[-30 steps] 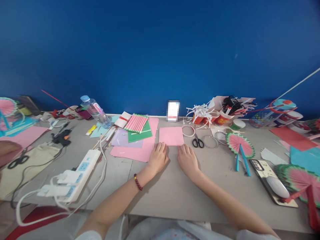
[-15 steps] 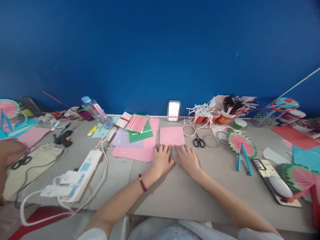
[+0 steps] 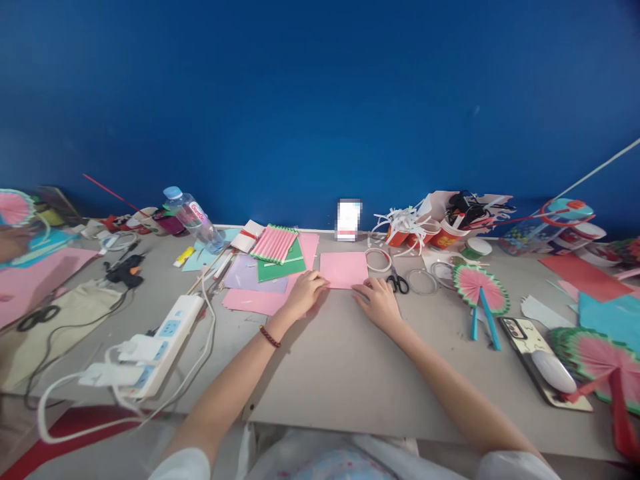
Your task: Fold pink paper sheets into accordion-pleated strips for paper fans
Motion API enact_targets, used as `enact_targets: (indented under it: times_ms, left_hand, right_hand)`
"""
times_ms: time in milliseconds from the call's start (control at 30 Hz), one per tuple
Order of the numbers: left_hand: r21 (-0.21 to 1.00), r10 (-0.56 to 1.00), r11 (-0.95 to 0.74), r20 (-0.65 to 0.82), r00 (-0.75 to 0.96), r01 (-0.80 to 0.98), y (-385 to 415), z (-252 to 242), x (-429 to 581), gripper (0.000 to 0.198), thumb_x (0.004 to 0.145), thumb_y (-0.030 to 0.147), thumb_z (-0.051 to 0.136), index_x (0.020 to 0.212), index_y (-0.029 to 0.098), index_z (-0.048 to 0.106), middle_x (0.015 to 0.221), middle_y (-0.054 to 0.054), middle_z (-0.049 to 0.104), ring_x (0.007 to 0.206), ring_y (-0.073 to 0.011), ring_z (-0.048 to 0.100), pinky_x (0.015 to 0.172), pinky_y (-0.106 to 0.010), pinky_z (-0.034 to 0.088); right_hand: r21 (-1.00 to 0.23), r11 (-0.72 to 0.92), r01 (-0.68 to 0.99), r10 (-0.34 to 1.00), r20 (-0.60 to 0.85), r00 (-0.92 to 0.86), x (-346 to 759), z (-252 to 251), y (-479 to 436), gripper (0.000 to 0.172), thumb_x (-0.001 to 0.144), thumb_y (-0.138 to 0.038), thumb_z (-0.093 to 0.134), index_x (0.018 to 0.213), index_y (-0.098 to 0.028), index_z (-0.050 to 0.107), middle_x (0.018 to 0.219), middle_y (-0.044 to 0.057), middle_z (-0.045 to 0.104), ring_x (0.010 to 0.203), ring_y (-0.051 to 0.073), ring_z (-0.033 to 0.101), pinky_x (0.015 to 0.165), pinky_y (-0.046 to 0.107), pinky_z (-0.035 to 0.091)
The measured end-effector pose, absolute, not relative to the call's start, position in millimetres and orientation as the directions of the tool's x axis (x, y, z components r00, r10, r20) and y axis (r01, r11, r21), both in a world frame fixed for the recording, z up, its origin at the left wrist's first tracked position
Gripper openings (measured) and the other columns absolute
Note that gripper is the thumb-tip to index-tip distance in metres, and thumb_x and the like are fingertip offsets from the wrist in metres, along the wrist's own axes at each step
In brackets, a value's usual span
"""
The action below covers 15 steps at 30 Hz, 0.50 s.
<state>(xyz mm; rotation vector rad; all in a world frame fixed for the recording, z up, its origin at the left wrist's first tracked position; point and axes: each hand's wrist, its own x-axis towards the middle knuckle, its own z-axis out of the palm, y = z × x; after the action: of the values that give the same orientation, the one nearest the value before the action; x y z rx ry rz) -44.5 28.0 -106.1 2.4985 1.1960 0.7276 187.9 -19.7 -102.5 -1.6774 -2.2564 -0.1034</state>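
Observation:
A pink sheet of paper [image 3: 343,270] lies in front of me on the table. My left hand [image 3: 305,293], with a dark bead bracelet [image 3: 270,337] on its wrist, has its fingertips closed together at the sheet's near left corner. At the near right corner, my right hand [image 3: 379,303] has its fingers bent and drawn in on the edge. Left of the sheet, a pleated pink paper strip with green edges [image 3: 275,245] rests on green paper [image 3: 283,268]. Black-handled scissors [image 3: 399,284] lie just beyond my right hand.
A white power strip [image 3: 167,347] with cables and a leaning plastic bottle [image 3: 195,220] are on the left. On the right are paper fans [image 3: 481,290], a phone [image 3: 540,360] under a white mouse [image 3: 553,372], and red cups [image 3: 450,233]. Another person's hand [image 3: 13,243] shows far left.
My left hand has moved left from the near edge to the sheet's corner, its fingers drawing together. My right hand's fingers have bent at the other corner. The other person's hand has moved farther back.

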Motion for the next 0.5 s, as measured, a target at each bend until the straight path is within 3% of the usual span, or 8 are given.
enact_targets:
  times_ms: [233,367,500]
  left_hand:
    - [0.251,0.687,-0.715,0.420,0.593,0.652,24.4,-100.2,-41.4,0.023,0.094,0.020,0.043,0.094,0.019,0.066,0.086,-0.004,0.063,0.084,-0.0166,0.055,0.079,-0.032,0.042]
    - [0.365,0.718,-0.678,0.515,0.469,0.638,11.6,-92.6,-35.8,0.022,0.093,0.024,0.046,0.090,0.021,0.067,0.084,-0.003,0.063,0.085,-0.0160,0.054,0.082,-0.032,0.041]
    - [0.519,0.752,-0.651,0.543,0.374,0.554,3.8,-86.1,-34.0,0.016,0.087,0.032,0.057,0.094,0.022,0.068,0.085,-0.003,0.064,0.089,-0.0172,0.053,0.085,-0.034,0.042]
  right_hand:
    - [-0.204,0.355,0.912,0.873,0.420,-0.246,187.4,-111.3,-14.3,0.022,0.087,-0.036,0.057,0.100,-0.022,0.069,0.097,0.006,0.062,0.090,0.020,0.049,0.080,0.031,0.032]
    - [-0.175,0.395,0.902,0.830,0.488,-0.269,185.7,-109.0,-15.6,0.021,0.091,-0.031,0.051,0.095,-0.020,0.069,0.092,0.006,0.065,0.089,0.019,0.051,0.082,0.031,0.032]
    - [-0.220,0.408,0.886,0.804,0.547,-0.234,186.8,-106.3,-18.3,0.024,0.093,-0.026,0.046,0.093,-0.019,0.069,0.089,0.007,0.066,0.088,0.018,0.054,0.081,0.030,0.034]
